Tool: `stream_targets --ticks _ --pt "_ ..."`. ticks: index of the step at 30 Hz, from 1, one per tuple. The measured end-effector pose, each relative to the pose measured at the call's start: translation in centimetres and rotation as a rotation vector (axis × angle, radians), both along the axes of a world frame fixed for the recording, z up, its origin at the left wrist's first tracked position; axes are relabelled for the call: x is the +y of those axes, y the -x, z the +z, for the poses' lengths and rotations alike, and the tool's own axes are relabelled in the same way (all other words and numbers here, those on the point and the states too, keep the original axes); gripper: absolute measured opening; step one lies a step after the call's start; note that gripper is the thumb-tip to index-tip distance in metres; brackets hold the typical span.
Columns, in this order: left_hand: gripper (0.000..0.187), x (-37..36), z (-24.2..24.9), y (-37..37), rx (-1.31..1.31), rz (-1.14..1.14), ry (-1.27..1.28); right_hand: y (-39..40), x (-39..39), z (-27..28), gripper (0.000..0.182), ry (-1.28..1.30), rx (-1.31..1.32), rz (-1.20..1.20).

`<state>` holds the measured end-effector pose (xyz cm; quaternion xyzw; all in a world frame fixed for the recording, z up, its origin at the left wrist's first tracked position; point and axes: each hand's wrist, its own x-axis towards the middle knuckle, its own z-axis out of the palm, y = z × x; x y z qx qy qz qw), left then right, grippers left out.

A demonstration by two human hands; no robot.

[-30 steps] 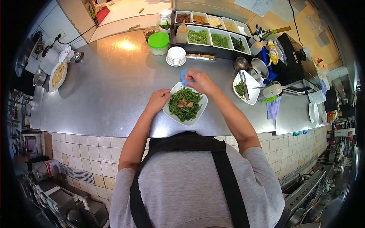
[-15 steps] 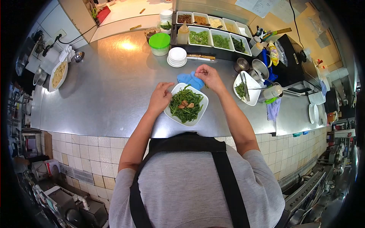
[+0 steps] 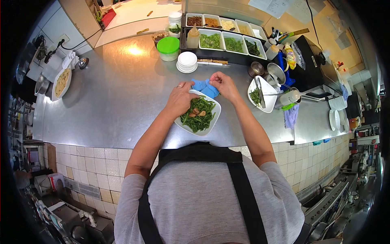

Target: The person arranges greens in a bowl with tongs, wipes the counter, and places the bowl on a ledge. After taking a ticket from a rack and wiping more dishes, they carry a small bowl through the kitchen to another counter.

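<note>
A white, square-cornered dish (image 3: pixel 215 120) of cooked green vegetables (image 3: pixel 195 125), topped with several brown pieces, sits near the counter's front edge. Just behind its far rim lies a crumpled blue cloth (image 3: pixel 206 88). My right hand (image 3: pixel 224 86) pinches the cloth at its right side between thumb and fingers. Across the dish's left rim reaches my left hand (image 3: pixel 180 99), a ring on one finger. Its thumb extends over the greens, apart from the fingers, whose tips meet the cloth's left end. Whether they press on the rim is hidden.
Stacked small white dishes (image 3: pixel 187 62) and a green-lidded tub (image 3: pixel 168 49) stand behind. Topping trays (image 3: pixel 234 46) line the back. On the right, a white dish (image 3: pixel 268 89) holds tongs and greens, near a squeeze bottle (image 3: pixel 289 99). An oval dish (image 3: pixel 62 83) stands far left.
My left hand has moved right and forward over the dish's rim, its fingers now at the cloth. My right hand keeps its pinch near the same spot, and the cloth has shifted slightly.
</note>
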<state>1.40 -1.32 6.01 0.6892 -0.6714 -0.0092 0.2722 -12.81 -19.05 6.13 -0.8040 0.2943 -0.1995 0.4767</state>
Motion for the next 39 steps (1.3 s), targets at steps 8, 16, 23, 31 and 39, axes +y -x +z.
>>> stream_targets --ticks 8,16,23,31,39 --pt "0.021 0.9 -0.3 -1.4 0.38 0.236 -0.046 -1.9 2.9 2.5 0.015 0.239 0.064 0.197" --pt "0.022 1.2 -1.2 -1.5 0.384 0.278 -0.3 -2.3 4.5 1.4 0.017 0.684 0.176 0.333" --pt "0.023 3.2 -2.2 -0.7 0.542 0.376 -0.227 0.5 3.4 1.7 0.021 0.549 0.324 0.274" --pt "0.027 3.9 -1.8 -1.1 0.7 0.337 -0.157 1.8 2.5 1.5 0.018 0.431 0.197 0.263" --pt "0.026 5.0 -3.2 -0.6 0.8 0.37 -0.182 2.5 3.9 2.7 0.013 0.499 0.353 0.188"
